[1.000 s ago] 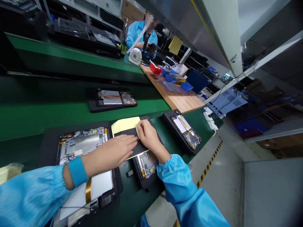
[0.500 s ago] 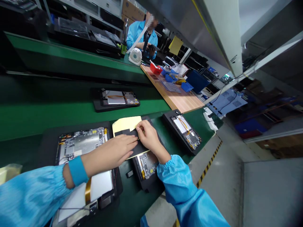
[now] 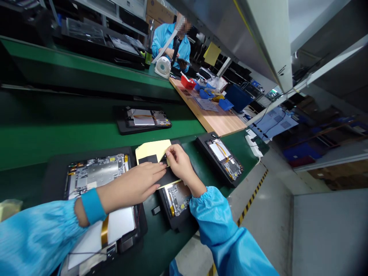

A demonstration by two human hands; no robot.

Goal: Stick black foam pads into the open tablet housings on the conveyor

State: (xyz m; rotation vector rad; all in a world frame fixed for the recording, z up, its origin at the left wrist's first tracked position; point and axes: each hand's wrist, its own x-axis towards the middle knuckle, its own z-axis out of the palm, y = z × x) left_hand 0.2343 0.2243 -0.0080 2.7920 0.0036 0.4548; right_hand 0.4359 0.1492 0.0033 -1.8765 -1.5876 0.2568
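My left hand [image 3: 136,184] lies flat, fingers stretched out, across a yellow backing sheet [image 3: 153,148] with black adhesive pieces on it. My right hand [image 3: 180,164] pinches the lifted edge of a black sticker [image 3: 164,158] between thumb and forefinger, just beyond my left fingertips. The sheet rests on top of an opened tablet [image 3: 178,196], whose circuit board shows below it. Under my left forearm is a larger opened device [image 3: 105,168] with a bare board and white battery packs, partly hidden by the arm.
Another opened tablet [image 3: 225,155] sits on a black block to the right, and one more [image 3: 146,117] lies farther back. A small dark part [image 3: 155,210] is on the green bench [image 3: 163,245]. Beyond are a wooden board [image 3: 218,122], a white fan [image 3: 163,67] and a co-worker [image 3: 163,38].
The black sticker's edge now stands up from the yellow sheet in my right fingers, with more yellow bared beside it. My left hand stays pressed on the sheet. The view has shifted slightly.
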